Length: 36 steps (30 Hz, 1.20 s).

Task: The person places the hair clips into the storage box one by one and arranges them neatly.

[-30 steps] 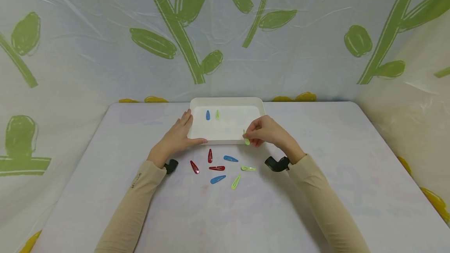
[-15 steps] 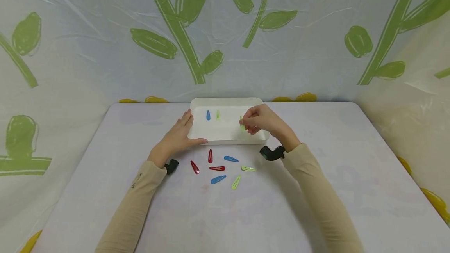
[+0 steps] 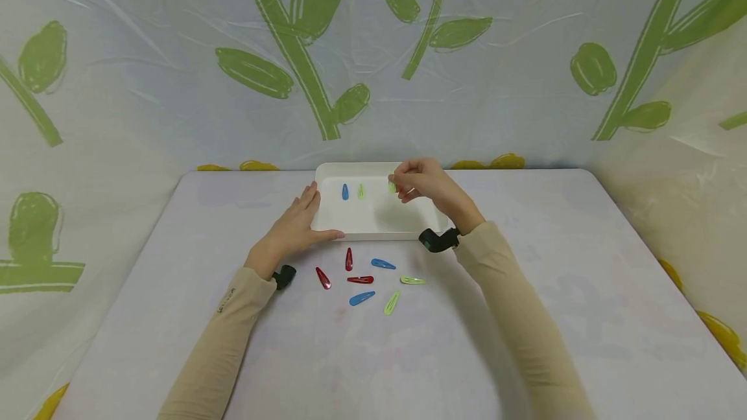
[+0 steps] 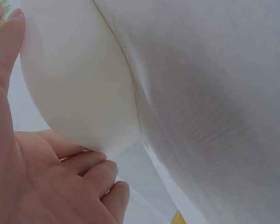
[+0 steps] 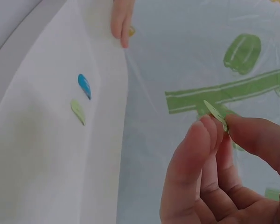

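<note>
My right hand (image 3: 428,181) is over the right half of the white tray (image 3: 350,220), pinching a light green snap hair clip (image 5: 216,114) between thumb and fingertips. Inside the tray, toward its back left, a blue hair clip (image 3: 345,192) and another light green hair clip (image 3: 361,191) lie side by side. At the tray's left front corner rests my left hand (image 3: 292,225), fingers spread along the left side and thumb along the front wall. The left wrist view shows those fingers against the tray's outer wall (image 4: 79,70).
In front of the tray on the table lie several more hair clips: red ones such as a red clip (image 3: 360,279), a blue clip (image 3: 362,298) and a light green clip (image 3: 392,303). A leaf-patterned sheet (image 3: 502,96) hangs behind the table's back edge.
My right hand has carried the light green hair clip from the tray's front right edge back and leftward over the tray. The left hand has stayed at the corner.
</note>
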Each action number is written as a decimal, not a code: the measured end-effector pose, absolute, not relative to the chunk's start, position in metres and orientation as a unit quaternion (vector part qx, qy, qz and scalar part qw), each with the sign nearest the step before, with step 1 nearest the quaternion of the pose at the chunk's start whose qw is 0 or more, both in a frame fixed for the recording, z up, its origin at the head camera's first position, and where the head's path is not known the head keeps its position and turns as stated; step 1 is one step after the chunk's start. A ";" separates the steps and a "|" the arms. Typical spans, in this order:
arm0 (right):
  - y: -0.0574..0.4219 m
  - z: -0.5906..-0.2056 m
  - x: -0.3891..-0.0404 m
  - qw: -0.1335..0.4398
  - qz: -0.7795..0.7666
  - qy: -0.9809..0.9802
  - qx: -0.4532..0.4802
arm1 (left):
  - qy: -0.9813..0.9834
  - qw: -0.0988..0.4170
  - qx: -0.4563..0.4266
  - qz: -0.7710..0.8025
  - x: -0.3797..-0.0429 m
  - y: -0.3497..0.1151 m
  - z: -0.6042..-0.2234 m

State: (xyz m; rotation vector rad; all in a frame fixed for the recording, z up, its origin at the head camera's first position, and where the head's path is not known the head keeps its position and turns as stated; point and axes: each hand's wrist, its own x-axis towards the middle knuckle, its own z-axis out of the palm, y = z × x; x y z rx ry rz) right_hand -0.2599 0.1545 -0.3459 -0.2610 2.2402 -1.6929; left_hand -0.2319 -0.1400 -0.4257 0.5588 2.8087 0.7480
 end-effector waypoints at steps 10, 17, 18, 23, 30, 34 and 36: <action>0.139 -0.360 -0.284 0.108 -0.699 0.707 -0.024 | 0.946 0.090 0.183 0.251 -0.233 -0.140 -0.428; 0.133 -0.372 -0.298 0.097 -0.729 0.677 -0.018 | 0.949 0.091 0.176 0.245 -0.234 -0.140 -0.429; 0.133 -0.374 -0.300 0.098 -0.729 0.677 -0.019 | 0.949 0.091 0.176 0.244 -0.234 -0.140 -0.429; 0.132 -0.384 -0.307 0.114 -0.714 0.691 -0.015 | 0.950 0.093 0.175 0.241 -0.234 -0.140 -0.428; 0.130 -0.388 -0.313 0.134 -0.698 0.703 0.015 | 0.949 0.095 0.178 0.241 -0.233 -0.140 -0.428; 0.127 -0.389 -0.318 0.143 -0.681 0.717 0.037 | 0.948 0.095 0.180 0.246 -0.233 -0.140 -0.427; 0.125 -0.390 -0.321 0.150 -0.669 0.726 0.051 | 0.948 0.094 0.180 0.246 -0.233 -0.140 -0.427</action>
